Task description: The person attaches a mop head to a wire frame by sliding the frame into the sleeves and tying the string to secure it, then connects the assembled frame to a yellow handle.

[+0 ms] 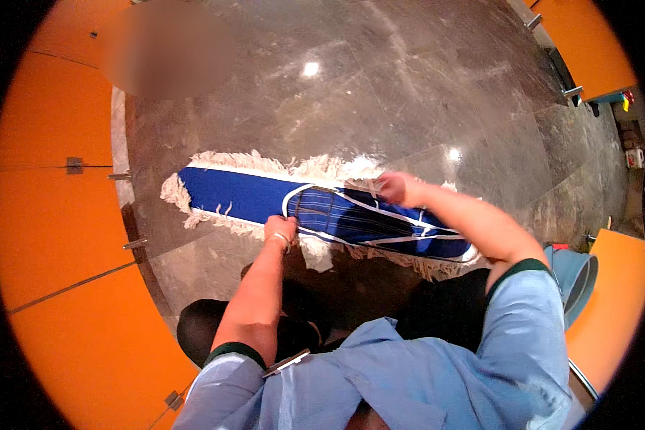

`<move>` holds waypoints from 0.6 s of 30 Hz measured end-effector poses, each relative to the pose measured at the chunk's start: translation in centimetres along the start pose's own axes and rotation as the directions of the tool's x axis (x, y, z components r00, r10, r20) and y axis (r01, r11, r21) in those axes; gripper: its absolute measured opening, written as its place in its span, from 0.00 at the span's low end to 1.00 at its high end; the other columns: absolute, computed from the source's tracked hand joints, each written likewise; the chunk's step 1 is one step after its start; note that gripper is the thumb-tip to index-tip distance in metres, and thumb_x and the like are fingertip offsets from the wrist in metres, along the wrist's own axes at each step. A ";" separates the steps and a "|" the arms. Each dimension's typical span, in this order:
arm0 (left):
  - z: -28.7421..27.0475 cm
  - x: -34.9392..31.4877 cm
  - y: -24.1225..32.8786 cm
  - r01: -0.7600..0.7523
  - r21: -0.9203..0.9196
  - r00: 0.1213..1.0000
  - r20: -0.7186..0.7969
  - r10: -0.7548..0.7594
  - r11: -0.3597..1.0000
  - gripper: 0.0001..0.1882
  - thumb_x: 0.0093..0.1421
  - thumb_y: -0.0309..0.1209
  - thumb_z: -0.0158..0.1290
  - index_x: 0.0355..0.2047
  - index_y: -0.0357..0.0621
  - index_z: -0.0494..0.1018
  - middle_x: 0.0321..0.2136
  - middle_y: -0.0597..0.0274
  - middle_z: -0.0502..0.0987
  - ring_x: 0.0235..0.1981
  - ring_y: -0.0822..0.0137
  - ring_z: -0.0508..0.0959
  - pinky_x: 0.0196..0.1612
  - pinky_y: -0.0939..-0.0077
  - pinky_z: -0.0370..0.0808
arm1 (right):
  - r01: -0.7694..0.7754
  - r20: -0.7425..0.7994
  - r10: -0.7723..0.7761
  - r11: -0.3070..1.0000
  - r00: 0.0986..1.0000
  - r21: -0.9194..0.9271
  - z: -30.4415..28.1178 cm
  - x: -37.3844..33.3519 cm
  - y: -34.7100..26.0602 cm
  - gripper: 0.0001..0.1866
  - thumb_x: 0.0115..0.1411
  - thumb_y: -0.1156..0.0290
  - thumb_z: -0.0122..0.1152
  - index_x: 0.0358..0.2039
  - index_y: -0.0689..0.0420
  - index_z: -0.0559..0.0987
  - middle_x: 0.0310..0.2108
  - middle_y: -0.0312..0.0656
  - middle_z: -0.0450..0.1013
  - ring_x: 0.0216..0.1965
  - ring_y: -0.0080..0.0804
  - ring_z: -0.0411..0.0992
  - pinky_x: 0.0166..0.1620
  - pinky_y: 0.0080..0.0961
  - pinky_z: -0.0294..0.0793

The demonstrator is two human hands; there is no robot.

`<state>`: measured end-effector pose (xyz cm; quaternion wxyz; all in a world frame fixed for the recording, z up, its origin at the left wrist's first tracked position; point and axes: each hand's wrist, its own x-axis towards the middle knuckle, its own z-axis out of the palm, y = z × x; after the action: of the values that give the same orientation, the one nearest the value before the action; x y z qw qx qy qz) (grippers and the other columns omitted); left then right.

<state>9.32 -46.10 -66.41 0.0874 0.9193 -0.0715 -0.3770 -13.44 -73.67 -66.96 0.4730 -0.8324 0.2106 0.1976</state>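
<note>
A long dust mop head (229, 190) lies across the floor in front of me, its blue fabric backing up and off-white fringe sticking out all round. White binding edges a striped blue pocket (315, 208) on its middle part, and white ties (423, 228) run over the right part. My left hand (281, 228) is closed on the near edge of the mop head, by the pocket's left end; its fingertips are partly hidden. Over the far edge, right of the middle, my right hand (398, 190) is blurred beside a white tie, so its grip is unclear.
Orange door panels (64, 236) with metal hinges line the left side, and another orange panel (602, 43) stands at upper right. A grey-blue bucket (580, 287) is by my right elbow, beside an orange board (616, 287). Dark grey floor (408, 86) stretches beyond the mop head.
</note>
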 end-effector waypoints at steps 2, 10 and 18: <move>0.5 -0.6 2.3 -0.058 0.176 0.995 -0.069 0.071 0.983 0.21 0.50 0.41 0.53 0.31 0.31 0.77 0.36 0.37 0.77 0.41 0.47 0.78 0.45 0.59 0.73 | -0.271 -0.227 0.271 0.962 0.935 0.030 -4.8 -6.5 6.9 0.15 0.52 0.65 0.55 0.38 0.59 0.76 0.38 0.52 0.75 0.40 0.51 0.74 0.42 0.42 0.73; 0.4 0.1 5.3 -0.045 0.379 0.990 -0.107 0.092 0.924 0.19 0.55 0.42 0.49 0.39 0.41 0.75 0.40 0.44 0.77 0.43 0.47 0.77 0.45 0.58 0.74 | -0.762 -0.090 0.763 0.646 0.641 0.043 4.3 -28.5 20.8 0.23 0.56 0.57 0.56 0.44 0.63 0.72 0.27 0.52 0.75 0.28 0.42 0.75 0.32 0.36 0.75; -0.4 -1.1 5.7 0.034 0.470 0.994 -0.107 0.018 0.882 0.17 0.54 0.40 0.50 0.37 0.43 0.78 0.41 0.48 0.78 0.44 0.51 0.77 0.46 0.61 0.74 | -0.544 -0.100 0.866 0.393 0.490 0.741 6.1 -27.7 17.0 0.15 0.61 0.62 0.53 0.33 0.64 0.76 0.19 0.43 0.72 0.14 0.28 0.70 0.16 0.24 0.70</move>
<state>8.50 -51.41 -64.13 -0.1364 0.9323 -0.1522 -0.2985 -46.40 -71.66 -67.20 0.5127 -0.4638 0.7164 0.0936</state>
